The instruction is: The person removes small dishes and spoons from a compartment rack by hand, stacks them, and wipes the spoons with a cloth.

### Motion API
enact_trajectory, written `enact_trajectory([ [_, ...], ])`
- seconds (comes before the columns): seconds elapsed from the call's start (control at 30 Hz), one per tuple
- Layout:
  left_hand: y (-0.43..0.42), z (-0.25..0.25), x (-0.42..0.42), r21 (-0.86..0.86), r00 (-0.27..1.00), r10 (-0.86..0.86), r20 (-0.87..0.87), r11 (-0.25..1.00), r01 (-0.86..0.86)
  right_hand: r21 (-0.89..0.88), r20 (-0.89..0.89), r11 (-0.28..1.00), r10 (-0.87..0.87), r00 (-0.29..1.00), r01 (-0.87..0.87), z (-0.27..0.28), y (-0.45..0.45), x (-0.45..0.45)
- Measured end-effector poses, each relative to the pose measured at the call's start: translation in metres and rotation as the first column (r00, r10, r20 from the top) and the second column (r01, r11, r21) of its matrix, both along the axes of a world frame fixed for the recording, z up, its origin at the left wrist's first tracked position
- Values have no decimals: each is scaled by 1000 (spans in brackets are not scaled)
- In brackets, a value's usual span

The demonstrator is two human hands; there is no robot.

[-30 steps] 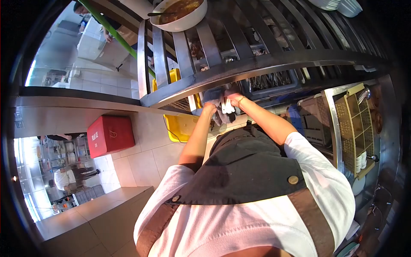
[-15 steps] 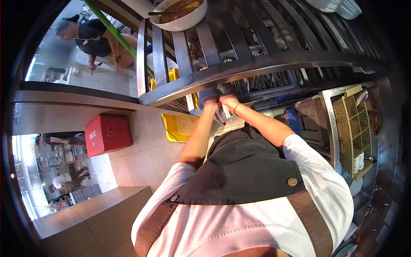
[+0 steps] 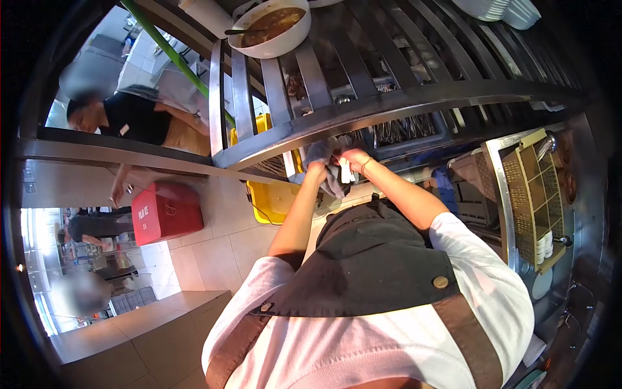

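Below the edge of the slatted metal shelf (image 3: 389,102), both my hands are close together at a grey cloth (image 3: 334,183). My left hand (image 3: 317,168) is closed on the cloth from the left side. My right hand (image 3: 354,157), with a bracelet at the wrist, is closed round white spoons (image 3: 347,172) whose ends stick out beneath it, against the cloth. A tray of metal cutlery (image 3: 408,131) lies just beyond, to the right of my hands.
A white bowl of soup (image 3: 272,32) stands on the shelf. A yellow bin (image 3: 269,201) and a red box (image 3: 166,212) are at left. A divided basket (image 3: 534,194) is at right. A co-worker in black (image 3: 129,120) leans in beyond the frame at upper left.
My hands have shifted slightly while staying at the cloth. The white spoons, mostly hidden half a second ago, show again. The co-worker has come closer and reaches toward the red box.
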State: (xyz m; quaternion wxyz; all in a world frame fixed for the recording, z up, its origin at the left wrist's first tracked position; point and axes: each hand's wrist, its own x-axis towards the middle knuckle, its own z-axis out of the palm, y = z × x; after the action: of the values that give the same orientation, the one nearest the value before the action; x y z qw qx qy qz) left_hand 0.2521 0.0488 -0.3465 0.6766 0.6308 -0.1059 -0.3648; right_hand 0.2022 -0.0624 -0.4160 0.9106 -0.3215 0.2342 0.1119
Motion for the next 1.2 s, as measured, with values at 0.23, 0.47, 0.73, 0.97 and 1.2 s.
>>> enact_trajectory([
  [0.23,5,-5,3,-54,956,198,-214,975,-214,-349,-137,929,-182,974,124,46,28,-4],
  [0.47,-10,-18,13,-177,927,361,-105,910,-375,-495,-130,868,-30,991,-39,77,39,-23],
  [0.73,-11,9,-5,-165,924,383,12,912,-376,-620,-164,764,97,982,-179,74,19,-20],
  [0.97,-3,-29,13,-38,925,355,-135,931,-363,-762,-208,600,130,969,-244,29,24,4],
  [1.2,22,-58,7,-164,979,192,-65,966,-200,-471,-201,864,90,975,-177,27,16,-12],
])
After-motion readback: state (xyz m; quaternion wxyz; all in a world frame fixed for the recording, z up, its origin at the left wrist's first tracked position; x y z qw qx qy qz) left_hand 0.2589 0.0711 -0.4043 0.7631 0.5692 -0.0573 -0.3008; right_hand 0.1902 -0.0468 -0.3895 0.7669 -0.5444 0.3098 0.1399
